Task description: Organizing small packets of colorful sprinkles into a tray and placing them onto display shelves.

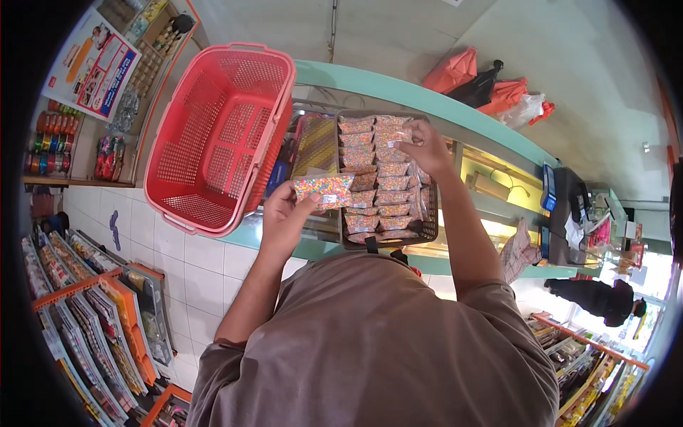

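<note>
My left hand (288, 213) grips a small clear bag of multicoloured sprinkles (323, 190) that bears a white label. This bag is between the red basket and a dark plastic tray (433, 219). Two main columns of similar sprinkle bags (392, 183) fill the tray, with more bags along its right side. Over the tray's upper right part, my right hand (425, 144) has its fingertips on a bag with a small white label; whether it grips that bag or only touches it, I cannot tell.
An empty red perforated plastic basket (213, 144) stands left of the tray. Both are at a glass counter with a green edge (363, 80). Plastic bags (480, 88) hang beyond it. Stocked shelves (96, 320) stand at lower left. A person in dark clothes (600, 301) is far right.
</note>
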Demonstrator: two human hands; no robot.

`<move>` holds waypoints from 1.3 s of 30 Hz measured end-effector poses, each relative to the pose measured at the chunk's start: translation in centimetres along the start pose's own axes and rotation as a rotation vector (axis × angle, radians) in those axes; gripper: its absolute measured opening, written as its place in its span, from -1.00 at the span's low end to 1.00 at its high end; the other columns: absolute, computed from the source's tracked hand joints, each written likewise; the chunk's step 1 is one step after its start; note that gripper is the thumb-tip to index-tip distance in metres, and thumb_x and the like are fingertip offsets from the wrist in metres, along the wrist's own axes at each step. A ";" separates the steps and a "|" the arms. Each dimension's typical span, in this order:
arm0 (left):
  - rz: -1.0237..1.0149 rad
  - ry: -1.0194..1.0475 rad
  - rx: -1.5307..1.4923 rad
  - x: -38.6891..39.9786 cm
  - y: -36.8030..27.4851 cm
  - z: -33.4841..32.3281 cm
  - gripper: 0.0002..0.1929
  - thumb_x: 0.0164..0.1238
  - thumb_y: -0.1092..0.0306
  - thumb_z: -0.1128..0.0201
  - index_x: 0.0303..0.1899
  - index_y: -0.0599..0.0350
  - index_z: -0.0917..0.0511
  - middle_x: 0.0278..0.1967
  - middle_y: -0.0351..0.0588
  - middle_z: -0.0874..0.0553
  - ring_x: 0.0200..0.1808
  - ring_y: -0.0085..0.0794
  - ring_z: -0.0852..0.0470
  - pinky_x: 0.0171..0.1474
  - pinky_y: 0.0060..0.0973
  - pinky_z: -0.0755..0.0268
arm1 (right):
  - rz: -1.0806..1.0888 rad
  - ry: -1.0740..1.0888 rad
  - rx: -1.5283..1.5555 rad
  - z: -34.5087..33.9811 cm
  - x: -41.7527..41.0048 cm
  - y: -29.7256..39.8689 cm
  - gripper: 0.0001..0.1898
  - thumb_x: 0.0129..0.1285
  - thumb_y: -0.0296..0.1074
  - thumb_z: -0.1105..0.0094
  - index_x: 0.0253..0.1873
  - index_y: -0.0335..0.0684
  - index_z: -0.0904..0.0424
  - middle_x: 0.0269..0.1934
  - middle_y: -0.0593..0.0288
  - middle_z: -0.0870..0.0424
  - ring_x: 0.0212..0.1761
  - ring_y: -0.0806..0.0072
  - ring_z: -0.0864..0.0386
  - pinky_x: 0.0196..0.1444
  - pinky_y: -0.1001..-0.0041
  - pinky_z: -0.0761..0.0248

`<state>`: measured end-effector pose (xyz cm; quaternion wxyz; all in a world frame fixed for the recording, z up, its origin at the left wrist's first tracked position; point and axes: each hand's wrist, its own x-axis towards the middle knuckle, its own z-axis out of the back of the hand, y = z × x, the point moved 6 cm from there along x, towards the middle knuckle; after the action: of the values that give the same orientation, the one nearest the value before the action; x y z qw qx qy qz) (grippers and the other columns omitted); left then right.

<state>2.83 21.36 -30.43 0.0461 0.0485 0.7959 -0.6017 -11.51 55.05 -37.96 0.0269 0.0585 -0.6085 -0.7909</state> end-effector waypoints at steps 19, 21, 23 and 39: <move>0.105 0.178 0.003 0.8 4.7 -5.0 -0.54 0.62 0.52 -0.46 0.42 0.33 -0.56 0.27 0.11 -0.73 0.20 -0.40 -0.71 0.24 -0.51 -0.59 | -0.001 0.108 0.071 -4.4 -9.0 3.7 -0.53 0.43 -0.37 -0.56 0.37 -0.31 -0.68 -0.14 0.23 -0.74 -0.16 0.54 -0.58 -0.04 0.45 -0.50; 0.086 0.193 0.032 2.0 5.0 -4.0 -0.51 0.62 0.50 -0.47 0.45 0.32 -0.54 0.31 0.12 -0.70 0.24 -0.38 -0.70 0.28 -0.48 -0.57 | -0.010 0.087 0.000 -3.3 -6.4 2.6 -0.52 0.42 -0.36 -0.57 0.37 -0.31 -0.68 -0.13 0.23 -0.74 -0.16 0.54 -0.58 -0.04 0.45 -0.51; 0.066 0.183 0.089 3.0 5.8 -1.6 -0.46 0.62 0.45 -0.48 0.50 0.30 -0.50 0.38 0.16 -0.65 0.32 -0.33 -0.66 0.35 -0.41 -0.54 | -0.052 0.080 -0.134 -2.1 -4.0 1.1 -0.50 0.41 -0.34 -0.58 0.38 -0.32 -0.67 -0.11 0.22 -0.75 -0.15 0.54 -0.58 -0.04 0.46 -0.51; 0.118 0.201 0.549 7.9 12.0 2.8 -0.38 0.81 0.09 -0.30 0.60 0.35 -0.42 0.44 0.20 -0.63 0.38 -0.22 -0.62 0.46 -0.37 -0.47 | -0.384 -0.292 0.384 -3.0 -11.4 -12.5 -0.51 0.81 0.05 -0.04 0.20 -0.33 -0.74 0.02 0.34 -0.78 -0.02 0.46 -0.65 0.16 0.39 -0.55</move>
<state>-3.36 22.09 -43.62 -0.0128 0.1649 0.5997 -0.7829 0.52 56.66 -50.07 -0.2225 0.0622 -0.7222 -0.6520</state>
